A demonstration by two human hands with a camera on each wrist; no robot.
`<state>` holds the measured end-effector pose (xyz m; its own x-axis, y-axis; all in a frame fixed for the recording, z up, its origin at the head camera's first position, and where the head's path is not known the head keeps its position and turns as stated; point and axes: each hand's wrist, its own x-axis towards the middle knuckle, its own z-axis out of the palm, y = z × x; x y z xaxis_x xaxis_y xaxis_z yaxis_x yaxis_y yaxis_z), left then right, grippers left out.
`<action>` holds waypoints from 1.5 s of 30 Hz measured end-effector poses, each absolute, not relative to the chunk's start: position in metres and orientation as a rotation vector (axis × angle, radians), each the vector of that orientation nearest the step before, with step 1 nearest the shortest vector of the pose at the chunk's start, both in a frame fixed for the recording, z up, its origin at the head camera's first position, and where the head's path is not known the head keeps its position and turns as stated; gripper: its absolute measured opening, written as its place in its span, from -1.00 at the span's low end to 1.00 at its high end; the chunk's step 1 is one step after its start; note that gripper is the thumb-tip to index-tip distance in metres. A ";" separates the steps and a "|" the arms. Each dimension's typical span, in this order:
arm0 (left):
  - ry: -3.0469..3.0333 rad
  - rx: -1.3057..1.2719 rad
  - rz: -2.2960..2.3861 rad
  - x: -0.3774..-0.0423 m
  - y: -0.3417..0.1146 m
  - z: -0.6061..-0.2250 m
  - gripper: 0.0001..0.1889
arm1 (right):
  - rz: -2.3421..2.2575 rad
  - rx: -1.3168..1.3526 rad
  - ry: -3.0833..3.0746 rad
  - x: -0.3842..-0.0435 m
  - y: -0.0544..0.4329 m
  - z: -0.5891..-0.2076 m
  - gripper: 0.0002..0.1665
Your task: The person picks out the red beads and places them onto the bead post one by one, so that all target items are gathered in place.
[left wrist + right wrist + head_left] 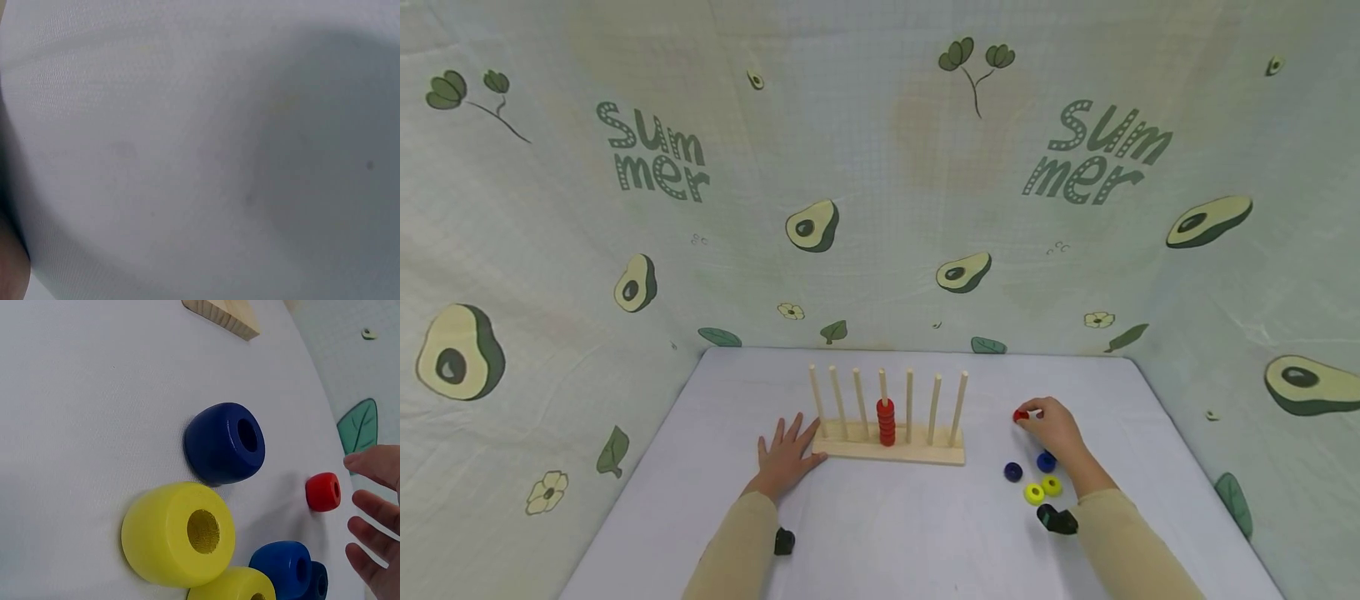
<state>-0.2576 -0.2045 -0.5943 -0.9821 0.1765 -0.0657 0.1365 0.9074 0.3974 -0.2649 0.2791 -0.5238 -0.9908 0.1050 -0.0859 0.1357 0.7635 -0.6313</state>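
A wooden peg stand (887,453) with several upright pegs is on the table, and red beads (886,425) are stacked on its middle peg. My left hand (786,458) lies with spread fingers at the stand's left end, thumb and fingertips against the base. To the right of the stand, my right hand (1057,428) reaches to a single red bead (1019,415). In the right wrist view that red bead (322,492) lies on the table just off the fingertips, and the fingers (374,506) are extended around nothing. The left wrist view shows mostly blurred white surface.
Nearer me than the red bead lie a dark blue bead (1012,472), two yellow beads (1034,494) and blue beads (1046,461), partly overlapping in view. Each sleeve carries a black wrist camera (1057,520). Avocado-printed cloth (880,167) hangs behind and beside the white table (910,533).
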 end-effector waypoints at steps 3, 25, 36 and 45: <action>2.962 0.231 0.592 -0.255 -0.203 -0.591 -0.20 | -1.040 0.203 2.897 -0.269 0.280 -0.529 -0.67; 2.966 0.234 0.566 -0.254 -0.201 -0.583 -0.21 | -1.074 0.239 2.853 -0.279 0.283 -0.537 -0.71; 2.982 0.249 0.557 -0.254 -0.202 -0.585 -0.20 | -1.112 0.269 2.840 -0.281 0.284 -0.544 -0.69; 2.967 0.236 0.558 -0.253 -0.201 -0.585 -0.19 | -1.107 0.240 2.865 -0.281 0.284 -0.545 -0.74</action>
